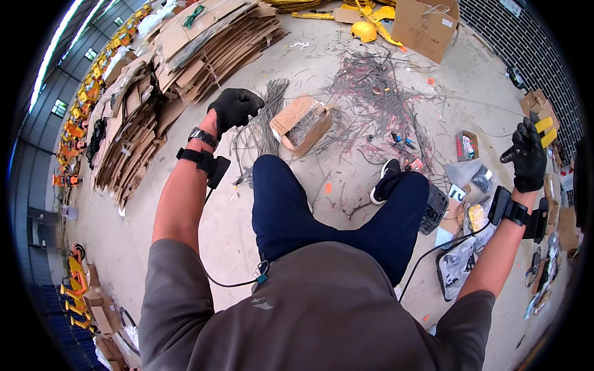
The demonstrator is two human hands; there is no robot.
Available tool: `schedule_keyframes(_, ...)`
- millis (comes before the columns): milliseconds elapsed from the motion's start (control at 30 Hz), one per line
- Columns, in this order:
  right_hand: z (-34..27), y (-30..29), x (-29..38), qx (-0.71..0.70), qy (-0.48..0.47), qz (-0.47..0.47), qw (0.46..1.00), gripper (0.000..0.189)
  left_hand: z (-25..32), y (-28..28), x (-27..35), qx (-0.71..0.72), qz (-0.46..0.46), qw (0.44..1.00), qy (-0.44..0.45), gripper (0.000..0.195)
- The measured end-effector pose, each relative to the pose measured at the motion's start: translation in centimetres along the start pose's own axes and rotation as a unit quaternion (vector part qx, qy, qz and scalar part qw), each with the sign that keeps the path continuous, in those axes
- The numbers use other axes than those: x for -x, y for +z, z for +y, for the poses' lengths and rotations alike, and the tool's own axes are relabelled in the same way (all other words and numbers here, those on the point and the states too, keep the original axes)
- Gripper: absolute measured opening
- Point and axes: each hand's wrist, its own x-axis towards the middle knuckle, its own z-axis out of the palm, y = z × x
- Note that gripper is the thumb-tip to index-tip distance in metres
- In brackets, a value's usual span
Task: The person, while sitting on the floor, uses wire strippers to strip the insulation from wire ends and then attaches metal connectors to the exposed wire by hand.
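My left hand (234, 109), in a black glove, has curled fingers at the left edge of a bundle of grey cables (274, 106) on the floor. Whether a strand is pinched in those fingers is too small to tell. Far to the right, my gloved right hand (526, 155) closes around a yellow-handled tool (544, 125), apparently pliers or cutters. Its handles stick out past the fingers, and the glove covers its middle. Between my hands a torn cardboard box (301, 124) with clear plastic wrap lies beside the bundle. A thin cable (487, 104) runs towards my right hand.
Tangled grey and reddish cable scraps (376, 88) spread over the floor ahead. Flattened cardboard stacks (209, 51) stand at left. A yellow helmet (364, 31) and a large carton (427, 28) are at the back. A small open box (467, 145) and a black tray (434, 208) lie right of my legs.
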Motion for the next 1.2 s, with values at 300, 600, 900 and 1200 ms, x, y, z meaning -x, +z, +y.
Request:
schedule_keyframes(300, 1.8, -2.7, 3.0, -0.010, 0.029, 0.057, 0.998, 0.044, -1.8, -0.1, 0.0, -0.101, -0.073, 0.992, -0.008, 0.023)
schedule_keyframes(600, 3.6, 2.8, 3.2, -0.063, 0.012, 0.102, 0.993, 0.033, -5.6, 3.0, 2.2, -0.039, -0.109, 0.993, -0.032, 0.028)
schedule_keyframes(900, 11.4, 10.8, 6.4, -0.198, 0.091, 0.078, 0.973, 0.028, 3.6, 18.6, 6.2, 0.159, -0.051, 0.943, 0.288, 0.035)
schedule_keyframes(1200, 15.1, 16.8, 10.4, -0.182, 0.181, 0.074, 0.964, 0.025, 8.6, 25.4, 6.3, 0.316, -0.132, 0.931, 0.123, 0.031)
